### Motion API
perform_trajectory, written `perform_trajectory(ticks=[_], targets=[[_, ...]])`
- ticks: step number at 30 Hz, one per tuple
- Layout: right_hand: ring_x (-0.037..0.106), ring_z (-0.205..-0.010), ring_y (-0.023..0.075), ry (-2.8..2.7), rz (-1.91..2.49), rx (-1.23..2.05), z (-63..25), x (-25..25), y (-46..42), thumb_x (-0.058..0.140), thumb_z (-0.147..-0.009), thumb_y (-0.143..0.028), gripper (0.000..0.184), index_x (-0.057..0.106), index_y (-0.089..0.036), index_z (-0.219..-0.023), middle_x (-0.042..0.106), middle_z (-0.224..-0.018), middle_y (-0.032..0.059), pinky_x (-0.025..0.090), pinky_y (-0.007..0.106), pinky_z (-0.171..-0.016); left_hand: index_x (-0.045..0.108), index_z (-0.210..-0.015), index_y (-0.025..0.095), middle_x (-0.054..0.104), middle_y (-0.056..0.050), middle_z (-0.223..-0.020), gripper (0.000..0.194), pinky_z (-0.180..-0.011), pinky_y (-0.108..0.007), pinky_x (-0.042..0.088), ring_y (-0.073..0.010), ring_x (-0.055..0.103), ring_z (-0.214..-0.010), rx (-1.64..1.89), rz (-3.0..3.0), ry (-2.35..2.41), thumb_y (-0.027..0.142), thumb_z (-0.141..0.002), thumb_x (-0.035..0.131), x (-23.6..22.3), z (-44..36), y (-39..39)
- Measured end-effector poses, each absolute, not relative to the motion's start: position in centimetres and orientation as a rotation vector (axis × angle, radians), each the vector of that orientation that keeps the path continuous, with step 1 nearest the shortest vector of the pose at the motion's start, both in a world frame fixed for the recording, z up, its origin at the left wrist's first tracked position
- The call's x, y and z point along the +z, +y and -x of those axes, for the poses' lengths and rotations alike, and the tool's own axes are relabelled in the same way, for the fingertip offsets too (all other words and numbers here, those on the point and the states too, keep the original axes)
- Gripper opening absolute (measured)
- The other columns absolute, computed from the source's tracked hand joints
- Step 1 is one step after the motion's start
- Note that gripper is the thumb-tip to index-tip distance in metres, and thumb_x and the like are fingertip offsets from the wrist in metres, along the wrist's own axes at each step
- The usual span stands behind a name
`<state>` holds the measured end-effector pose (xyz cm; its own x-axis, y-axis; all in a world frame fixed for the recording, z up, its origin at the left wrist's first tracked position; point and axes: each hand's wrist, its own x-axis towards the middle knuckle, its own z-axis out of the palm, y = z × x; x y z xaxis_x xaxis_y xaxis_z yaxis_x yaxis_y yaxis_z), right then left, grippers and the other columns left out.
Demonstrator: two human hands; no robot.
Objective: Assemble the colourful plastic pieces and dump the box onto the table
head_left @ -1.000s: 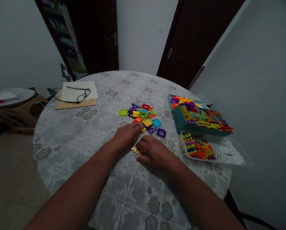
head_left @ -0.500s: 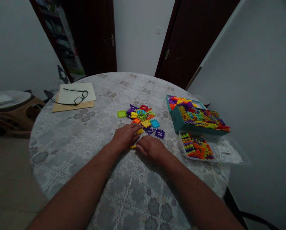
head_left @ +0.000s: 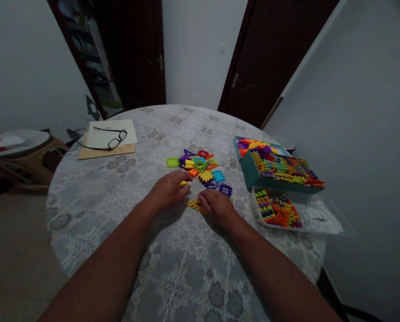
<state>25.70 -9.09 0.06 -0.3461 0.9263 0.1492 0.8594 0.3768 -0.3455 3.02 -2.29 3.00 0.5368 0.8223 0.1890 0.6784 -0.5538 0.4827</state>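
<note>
My left hand is closed on a small yellow toy piece, which pokes out between thumb and fingers. My right hand is closed on an orange-yellow interlocking piece lying low at the tabletop; part of it is hidden under the fingers. Just beyond both hands is a pile of colourful notched plastic pieces. A lime square sits at its left, a light blue square and a purple window-like square at its right. An orange piece lies close to my left fingertips.
At the right, a teal box and a clear plastic tub hold many more pieces, with white pieces beside them. Black glasses rest on papers at the far left. A patterned cloth covers the round table.
My hands have moved apart. The left has drawn away to the left with the yellow piece, and more of the orange-yellow piece shows at my right hand. The view has shifted slightly.
</note>
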Motion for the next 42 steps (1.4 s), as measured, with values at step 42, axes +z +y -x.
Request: perform_trajectory(ticks=[42], targets=[[0.066, -0.096, 0.0212, -2.348, 1.406, 0.324, -26.0, 0.7, -9.9, 0.045, -0.117, -0.027, 0.028, 0.071, -0.019, -0.109, 0.073, -0.102, 0.0081, 0.049, 0.032, -0.089, 0.065, -0.114, 0.026, 0.076, -0.002, -0.098, 0.018, -0.072, -0.031, 0.042, -0.0193, 0.066, -0.084, 0.215, -2.294, 1.051, 0.035, -0.099, 0.068, 2.6, -3.5, -3.2]])
